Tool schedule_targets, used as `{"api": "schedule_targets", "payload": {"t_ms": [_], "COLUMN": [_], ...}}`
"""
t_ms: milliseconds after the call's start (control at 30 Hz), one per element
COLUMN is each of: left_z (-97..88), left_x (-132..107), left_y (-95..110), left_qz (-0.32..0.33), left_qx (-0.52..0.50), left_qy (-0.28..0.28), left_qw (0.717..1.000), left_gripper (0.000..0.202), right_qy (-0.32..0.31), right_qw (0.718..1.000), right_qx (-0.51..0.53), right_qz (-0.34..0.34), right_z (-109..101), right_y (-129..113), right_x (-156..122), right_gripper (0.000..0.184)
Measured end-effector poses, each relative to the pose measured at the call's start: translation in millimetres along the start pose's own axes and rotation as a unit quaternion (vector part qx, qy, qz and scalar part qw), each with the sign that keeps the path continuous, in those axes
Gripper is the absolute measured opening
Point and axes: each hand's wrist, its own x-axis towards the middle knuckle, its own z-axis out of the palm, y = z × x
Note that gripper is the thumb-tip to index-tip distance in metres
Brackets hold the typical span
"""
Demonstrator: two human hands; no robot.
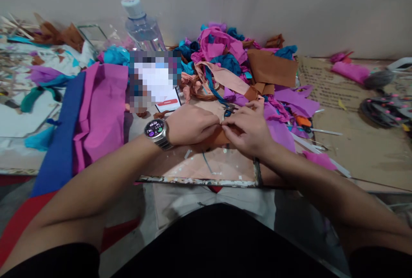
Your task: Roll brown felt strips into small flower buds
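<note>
Both my hands meet over a small brown piece of paper (216, 137) at the middle of the work board (206, 170). My left hand (189, 124), with a watch (156, 130) on its wrist, is closed, fingers pinching the left side of the brown piece. My right hand (249, 129) is closed too and pinches the same piece from the right. Small scissors (229, 109) lie just beyond my fingertips, partly hidden.
A heap of pink, purple, teal and brown paper scraps (225, 54) lies behind my hands. Purple and blue sheets (96, 110) lie at left, a water bottle (141, 24) behind. Cardboard (360, 140), white strips (325, 132) and a dark bundle (386, 110) are at right.
</note>
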Motion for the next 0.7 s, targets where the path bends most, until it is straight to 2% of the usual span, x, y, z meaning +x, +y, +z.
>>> {"api": "schedule_targets", "payload": {"t_ms": [100,333,533,600,700], "left_z": [-0.8,6.7,7.1,6.0,4.6], "left_x": [-0.9,-1.3,-4.2,-5.3,-5.2], "left_y": [-1.0,-4.4,-9.0,-9.9,-7.7], "left_qz": [-0.012,-0.111,-0.182,-0.17,-0.089], "left_qx": [0.005,0.043,0.017,-0.011,-0.048], "left_qy": [0.006,0.066,0.113,0.124,0.113], "left_qw": [1.0,0.991,0.977,0.978,0.988], "left_gripper": [0.031,0.025,0.023,0.024,0.028], "right_qy": [0.009,0.03,0.051,0.049,0.038], "right_qw": [1.0,0.999,0.998,0.998,0.999], "right_qx": [-0.002,0.004,0.005,0.004,0.005], "right_qz": [0.004,0.028,0.032,0.032,0.03], "right_z": [-0.1,0.9,-0.1,0.0,0.9], "right_y": [0.7,4.7,4.8,3.9,2.1], "right_x": [0.3,-1.3,-0.5,-0.3,-0.4], "right_gripper": [0.01,0.008,0.007,0.007,0.007]}}
